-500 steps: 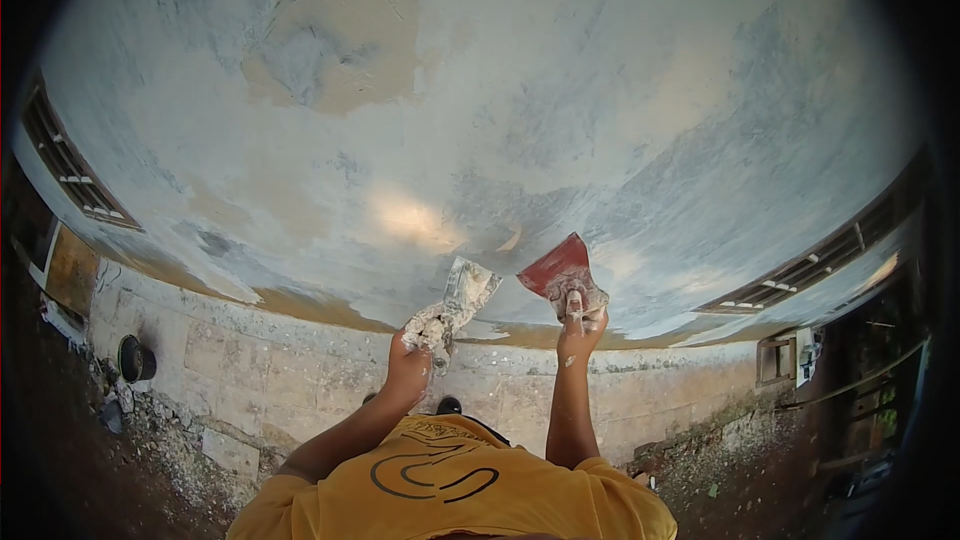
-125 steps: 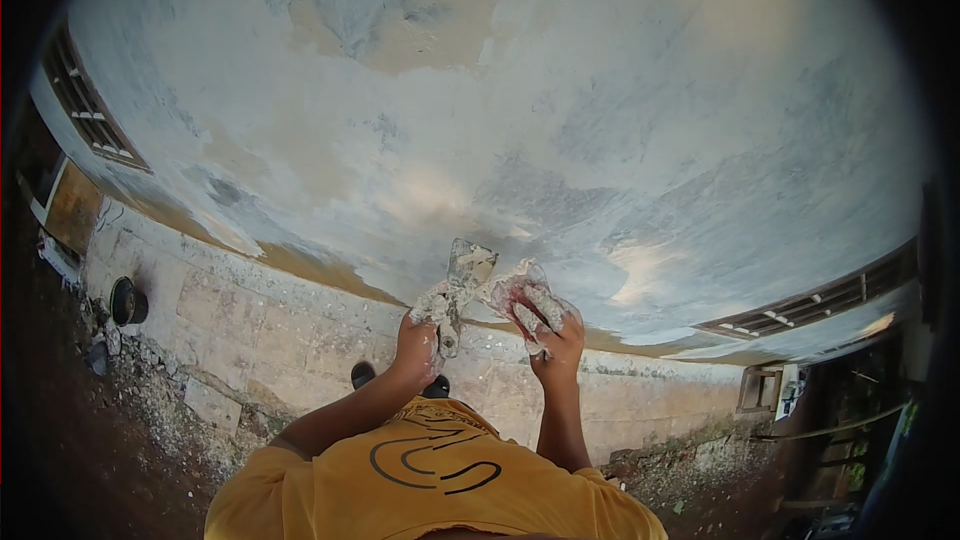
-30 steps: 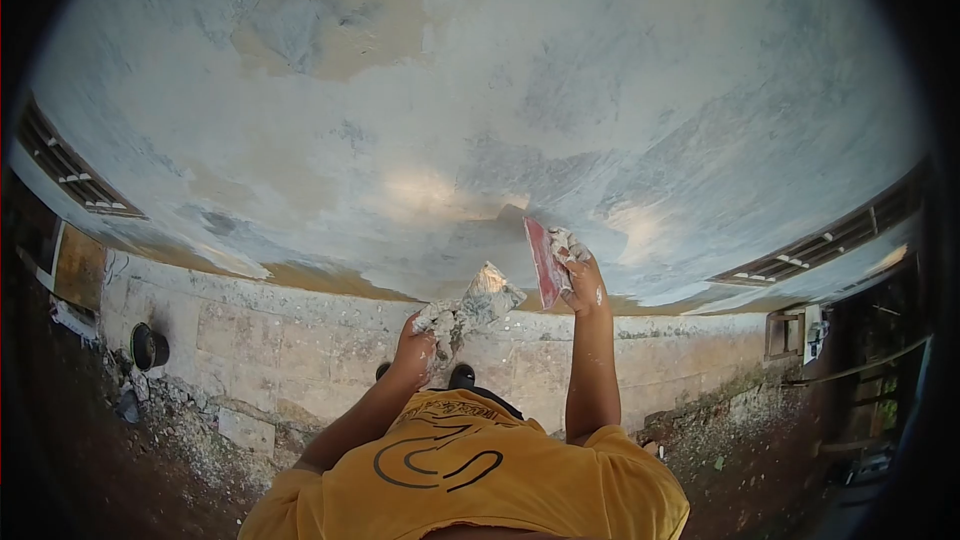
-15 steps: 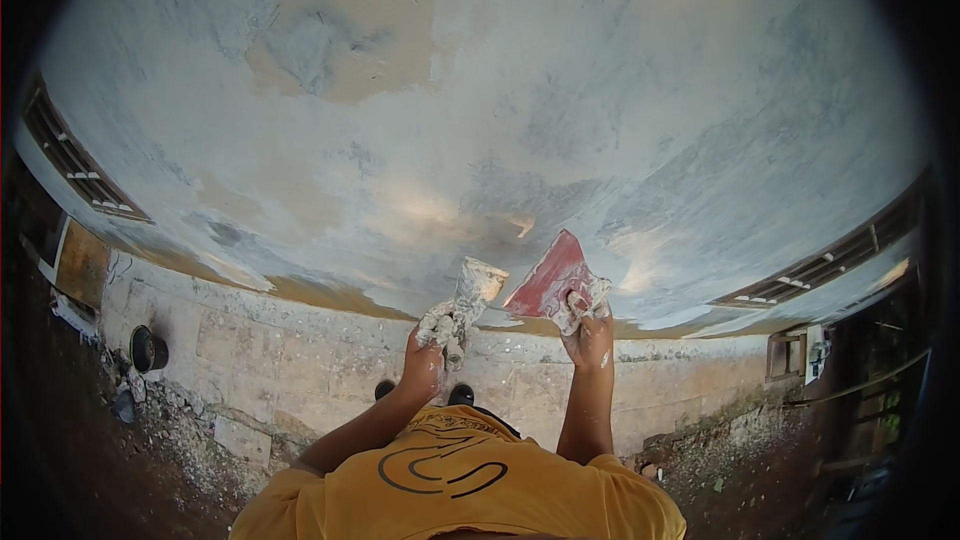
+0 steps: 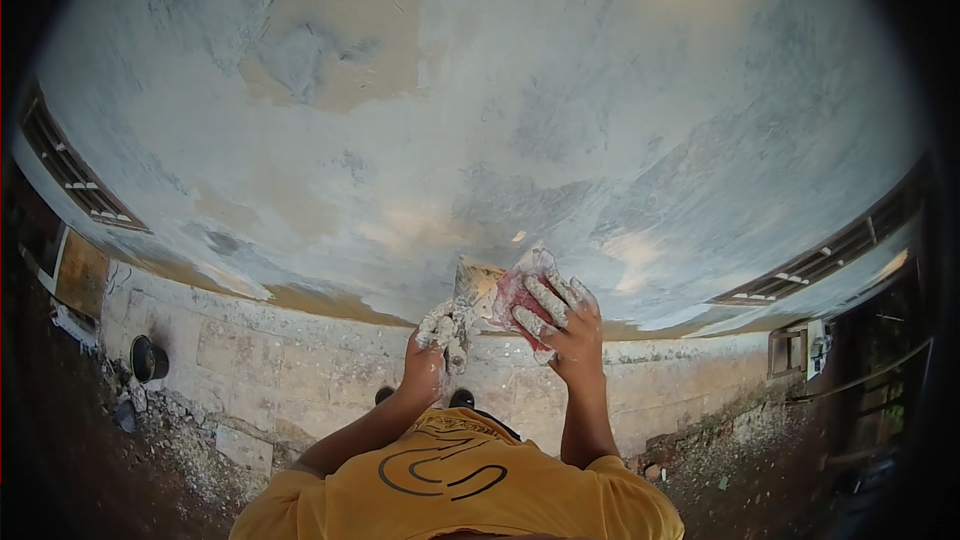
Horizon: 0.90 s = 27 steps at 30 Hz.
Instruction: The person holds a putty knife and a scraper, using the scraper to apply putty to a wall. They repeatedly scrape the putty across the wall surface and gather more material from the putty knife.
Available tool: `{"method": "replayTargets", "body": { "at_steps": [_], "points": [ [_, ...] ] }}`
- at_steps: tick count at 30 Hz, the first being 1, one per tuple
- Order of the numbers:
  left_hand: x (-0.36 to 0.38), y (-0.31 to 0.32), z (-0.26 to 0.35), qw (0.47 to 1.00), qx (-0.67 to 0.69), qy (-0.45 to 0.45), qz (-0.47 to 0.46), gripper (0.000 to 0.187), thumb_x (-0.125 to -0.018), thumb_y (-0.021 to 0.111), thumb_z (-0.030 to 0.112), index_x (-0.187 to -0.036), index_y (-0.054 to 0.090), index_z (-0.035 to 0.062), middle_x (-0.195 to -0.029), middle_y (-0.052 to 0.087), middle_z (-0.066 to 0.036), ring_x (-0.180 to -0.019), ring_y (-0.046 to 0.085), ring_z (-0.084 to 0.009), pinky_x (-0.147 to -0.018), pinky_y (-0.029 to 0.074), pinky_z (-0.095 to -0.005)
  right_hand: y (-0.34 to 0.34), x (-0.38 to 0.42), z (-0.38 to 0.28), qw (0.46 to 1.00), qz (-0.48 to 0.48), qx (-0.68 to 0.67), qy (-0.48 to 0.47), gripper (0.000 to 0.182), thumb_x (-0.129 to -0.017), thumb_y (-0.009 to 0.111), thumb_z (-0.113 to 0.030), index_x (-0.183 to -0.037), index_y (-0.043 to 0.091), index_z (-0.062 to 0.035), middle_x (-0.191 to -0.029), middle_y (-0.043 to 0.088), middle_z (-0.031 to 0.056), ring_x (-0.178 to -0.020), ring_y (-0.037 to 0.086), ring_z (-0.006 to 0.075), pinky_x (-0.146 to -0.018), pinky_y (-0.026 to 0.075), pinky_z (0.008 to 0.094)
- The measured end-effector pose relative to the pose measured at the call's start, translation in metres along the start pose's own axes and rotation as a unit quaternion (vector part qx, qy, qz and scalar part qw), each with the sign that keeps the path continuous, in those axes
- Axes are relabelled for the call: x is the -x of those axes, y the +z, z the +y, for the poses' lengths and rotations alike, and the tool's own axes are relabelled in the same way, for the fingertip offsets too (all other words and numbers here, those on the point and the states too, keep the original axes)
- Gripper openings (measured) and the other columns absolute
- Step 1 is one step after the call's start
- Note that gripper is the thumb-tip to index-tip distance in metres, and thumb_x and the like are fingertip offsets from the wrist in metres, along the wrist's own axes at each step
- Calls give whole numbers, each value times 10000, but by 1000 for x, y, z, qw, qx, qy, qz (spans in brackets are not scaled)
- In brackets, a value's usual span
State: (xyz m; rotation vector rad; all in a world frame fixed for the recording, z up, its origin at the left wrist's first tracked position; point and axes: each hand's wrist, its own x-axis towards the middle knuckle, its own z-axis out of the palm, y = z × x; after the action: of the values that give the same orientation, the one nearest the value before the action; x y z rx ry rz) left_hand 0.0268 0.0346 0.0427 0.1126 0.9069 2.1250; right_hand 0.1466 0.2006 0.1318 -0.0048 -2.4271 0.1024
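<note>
A putty knife with a blade caked in pale filler is gripped in my left hand, whose fingers are coated white. My right hand holds a red plastic spreader from behind, its smeared fingers laid across the back. The spreader's left edge meets or overlaps the putty knife's blade; exact contact cannot be made out. Both tools are in front of a grey-white plastered wall with tan patches.
Barred window openings are at the far left and right of the wall. A black bucket stands at the lower left near rubble. Below me are my dark shoes on a pale paved strip.
My right hand has turned over, with the back of its fingers now showing, and the red spreader has tilted and moved left against or over the putty knife. My left hand has barely moved.
</note>
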Motion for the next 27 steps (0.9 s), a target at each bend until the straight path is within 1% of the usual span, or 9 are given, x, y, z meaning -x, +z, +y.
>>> {"method": "replayTargets", "body": {
  "at_steps": [1, 5, 7, 11, 14, 16, 20, 23, 27],
  "points": [
    [0, -2, -1, 1000, 2, 0, -6, 304, -897, 472, 70, -1191, 470, -3, -1033, 595, -88, -829, 589, -151, -696, 479, -260, 4, -1, -4, 1000, 4, -15, 20, 187, -556, 642, -85, -720, 659, -174, -1080, 610, 46, -1068, 538, 235, -897, 387, 453],
    [2, -8, -7, 1000, -19, 2, -15, 290, -892, 474, 62, -1174, 485, 1, -1011, 592, -82, -849, 581, -159, -730, 480, -285, 16, -1, 0, 1000, -5, 8, 9, 184, -576, 652, -90, -732, 668, -185, -1057, 617, 11, -1056, 544, 212, -887, 396, 428],
    [6, -2, -5, 1000, 1, 12, -14, 289, -881, 461, 34, -1166, 487, -7, -1008, 589, -82, -846, 578, -160, -726, 477, -287, 17, -7, -2, 999, 24, 22, -6, 168, -607, 657, -106, -747, 677, -197, -1029, 625, -24, -1035, 555, 182, -847, 430, 388],
    [0, -32, -31, 999, -32, 27, -15, 294, -866, 458, 12, -1158, 490, -10, -1001, 590, -84, -842, 578, -167, -723, 475, -295, 18, -9, -1, 1000, 9, 26, -14, 159, -626, 662, -124, -765, 681, -200, -1014, 630, -37, -1012, 567, 162, -793, 462, 352],
    [-5, -49, -48, 998, -57, 22, 25, 300, -857, 450, -6, -1154, 491, -12, -999, 589, -88, -843, 577, -172, -727, 472, -299, 19, -11, -2, 999, 9, 29, -29, 169, -605, 666, -121, -755, 684, -195, -984, 639, -26, -990, 578, 161, -768, 476, 344],
    [-2, -44, -45, 996, -73, 38, 21, 309, -850, 437, -26, -1154, 492, -14, -1006, 590, -89, -859, 576, -173, -740, 471, -301, 22, -6, -1, 1000, -10, 22, -7, 152, -588, 665, -114, -718, 683, -190, -958, 646, -14, -978, 583, 161, -782, 473, 342],
    [1, -45, -43, 996, -76, 40, 29, 320, -846, 418, -44, -1158, 486, -16, -1036, 586, -94, -894, 577, -177, -766, 472, -306, 22, -9, -3, 1000, -1, 20, -20, 133, -575, 662, -114, -684, 680, -188, -930, 650, -5, -940, 592, 160, -791, 471, 342],
    [3, -43, -39, 994, -98, 18, 42, 345, -836, 404, -64, -1170, 476, -17, -1070, 576, -106, -937, 575, -189, -802, 470, -316, 20, -9, -4, 1000, -11, 15, -15, 131, -575, 660, -114, -681, 680, -189, -932, 650, -8, -928, 593, 160, -794, 469, 343],
    [6, -25, -22, 994, -102, 34, -8, 360, -827, 388, -80, -1171, 477, -20, -1083, 572, -112, -956, 573, -197, -824, 465, -317, 22, -7, 0, 999, -19, 9, -31, 134, -580, 657, -110, -683, 680, -192, -938, 649, -21, -921, 592, 156, -794, 468, 345]
  ]
}}
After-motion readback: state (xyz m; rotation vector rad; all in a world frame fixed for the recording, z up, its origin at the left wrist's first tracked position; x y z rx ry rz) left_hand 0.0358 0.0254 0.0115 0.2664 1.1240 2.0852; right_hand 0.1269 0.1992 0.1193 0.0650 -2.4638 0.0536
